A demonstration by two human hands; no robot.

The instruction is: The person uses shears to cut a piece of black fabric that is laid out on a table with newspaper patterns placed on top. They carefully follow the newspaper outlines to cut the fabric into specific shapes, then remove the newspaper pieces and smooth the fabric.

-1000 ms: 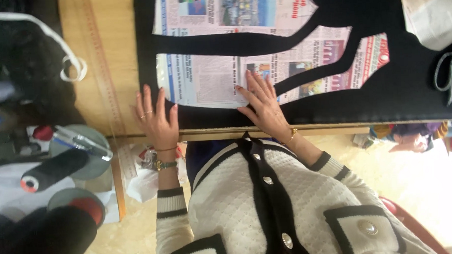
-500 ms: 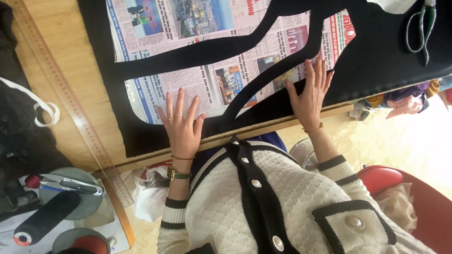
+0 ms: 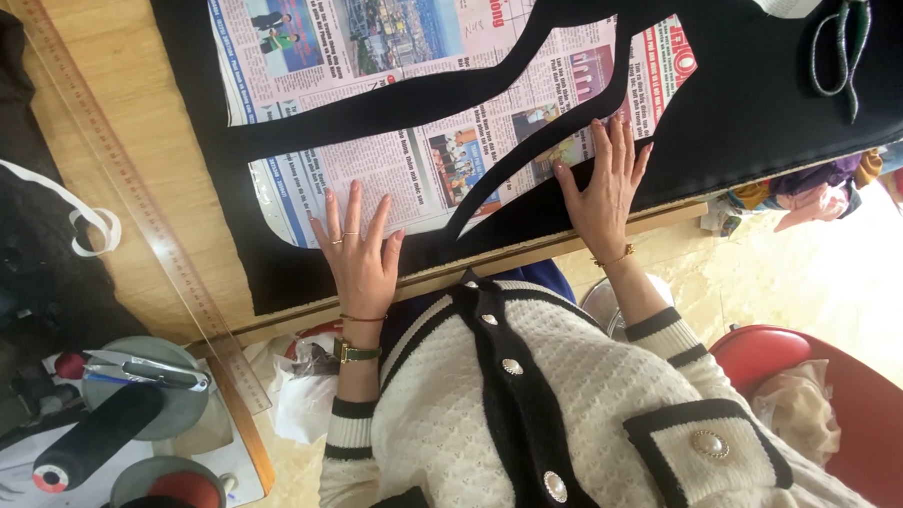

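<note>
Black fabric (image 3: 766, 103) lies spread over a wooden table (image 3: 158, 144), with newspaper pattern pieces (image 3: 388, 166) on top of it. My left hand (image 3: 360, 255) rests flat, fingers spread, on the lower edge of the newspaper and the fabric near the table's front edge. My right hand (image 3: 605, 189) lies flat on the fabric and the newspaper's right part, fingers apart. Neither hand holds anything. I wear a white knitted cardigan with black trim.
A long clear ruler (image 3: 140, 205) lies diagonally at the left. Scissors (image 3: 836, 40) rest on the fabric at top right. Spools of black thread (image 3: 93, 437) and small snips (image 3: 140, 367) sit at lower left. A red chair (image 3: 857, 410) stands at lower right.
The view has shifted, so the table appears tilted. My hands have spread further apart along the fabric's front edge, the right one sliding to the right.
</note>
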